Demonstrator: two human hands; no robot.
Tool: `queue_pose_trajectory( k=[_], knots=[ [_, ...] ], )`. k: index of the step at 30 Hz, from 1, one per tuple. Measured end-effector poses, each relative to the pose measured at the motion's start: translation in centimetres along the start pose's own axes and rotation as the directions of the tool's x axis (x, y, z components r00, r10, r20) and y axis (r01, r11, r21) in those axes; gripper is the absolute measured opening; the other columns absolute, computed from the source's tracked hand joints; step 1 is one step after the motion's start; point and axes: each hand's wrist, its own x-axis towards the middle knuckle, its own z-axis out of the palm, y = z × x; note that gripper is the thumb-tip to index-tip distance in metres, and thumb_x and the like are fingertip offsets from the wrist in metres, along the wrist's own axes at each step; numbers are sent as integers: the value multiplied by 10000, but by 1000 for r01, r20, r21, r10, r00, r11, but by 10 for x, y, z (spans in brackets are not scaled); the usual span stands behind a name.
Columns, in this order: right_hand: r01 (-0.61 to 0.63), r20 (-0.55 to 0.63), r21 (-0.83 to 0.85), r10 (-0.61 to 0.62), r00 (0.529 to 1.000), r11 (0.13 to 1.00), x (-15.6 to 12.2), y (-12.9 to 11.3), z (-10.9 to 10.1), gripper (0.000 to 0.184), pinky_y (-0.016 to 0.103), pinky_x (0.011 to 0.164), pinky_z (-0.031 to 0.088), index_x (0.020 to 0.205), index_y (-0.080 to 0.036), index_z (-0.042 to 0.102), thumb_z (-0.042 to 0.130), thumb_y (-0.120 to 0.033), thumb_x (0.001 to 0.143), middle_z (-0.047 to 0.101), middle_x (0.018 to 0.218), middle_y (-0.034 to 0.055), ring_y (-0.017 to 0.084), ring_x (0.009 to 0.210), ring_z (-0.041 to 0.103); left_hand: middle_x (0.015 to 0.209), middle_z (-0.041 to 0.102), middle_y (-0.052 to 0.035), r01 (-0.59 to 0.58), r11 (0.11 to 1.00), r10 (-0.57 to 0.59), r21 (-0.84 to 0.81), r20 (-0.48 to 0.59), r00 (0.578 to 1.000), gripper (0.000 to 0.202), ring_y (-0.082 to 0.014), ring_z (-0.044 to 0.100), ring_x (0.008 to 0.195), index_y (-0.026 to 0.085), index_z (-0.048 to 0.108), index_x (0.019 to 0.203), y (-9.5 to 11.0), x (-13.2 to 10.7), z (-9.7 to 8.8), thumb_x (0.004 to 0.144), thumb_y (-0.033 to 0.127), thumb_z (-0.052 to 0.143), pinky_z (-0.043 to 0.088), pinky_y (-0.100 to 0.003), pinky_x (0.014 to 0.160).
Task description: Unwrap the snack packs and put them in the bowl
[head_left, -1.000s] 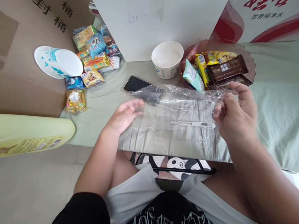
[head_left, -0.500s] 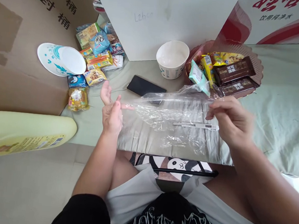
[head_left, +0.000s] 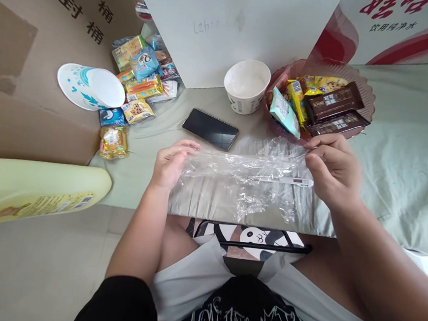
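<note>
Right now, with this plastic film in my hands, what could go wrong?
The clear plastic film, held between your left hand and right hand, looks thin and might tear if pulled hard. Its folds partly overlap the slim white tool as seen here, so they could snag or drag it. Your right hand is close to the snack tray, so a careless swing might bump it.

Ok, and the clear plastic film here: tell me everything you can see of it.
The clear plastic film looks thin, glossy and heavily wrinkled, with no print visible. Its upper part spans between the left hand and the right hand, which grip opposite ends; crumpled folds lie below, over the green cloth. A slim white tool shows through it. Whether it is a bag or single sheet, I can't tell.
</note>
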Motion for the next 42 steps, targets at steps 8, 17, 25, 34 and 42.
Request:
queue_pose_trajectory(
  k=[8,17,25,34,42],
  knots=[
    [-414,96,507,427,899,756,-2,-8,2,236,260,345,330,849,-277,560,707,-455,897,444,421,-119,107,287,375,934,756,-72,273,961,-278,-52,-156,948,367,-82,621,527,157,717,681,5,4,13,689,506,830,390,-166,384],
    [-89,-130,692,245,961,716,15,-8,-15,58,256,418,429,855,-257,706,732,-304,833,534,611,-34,116,467,513,843,778,-72,545,837,-534,-50,140,834,304,-7,428,360,146,751,726,13,11,12,612,405,864,234,-144,307],
    [-632,791,349,144,594,692,-15,-36,46,426,266,557,549,1119,-221,593,772,-453,809,694,801,6,150,663,669,795,769,-115,621,773,-558,131,605,568,360,-99,579,436,142,789,812,7,7,47,664,462,862,267,-184,338],
    [-631,438,391,468,768,670,-10,-30,46,376,230,424,411,718,-216,510,664,-524,867,563,506,-43,93,424,495,1208,736,-82,487,721,-431,-492,232,872,633,-231,720,1078,258,655,1119,0,3,70,716,741,727,593,-334,830],
    [-500,196,102,475,858,860,-12,-34,50,215,226,411,302,746,-232,514,622,-375,865,536,464,-57,92,388,438,1333,691,-133,648,685,-403,-334,566,719,1397,-314,664,1246,457,59,1580,0,-29,91,495,717,900,538,-435,968]
  ],
)
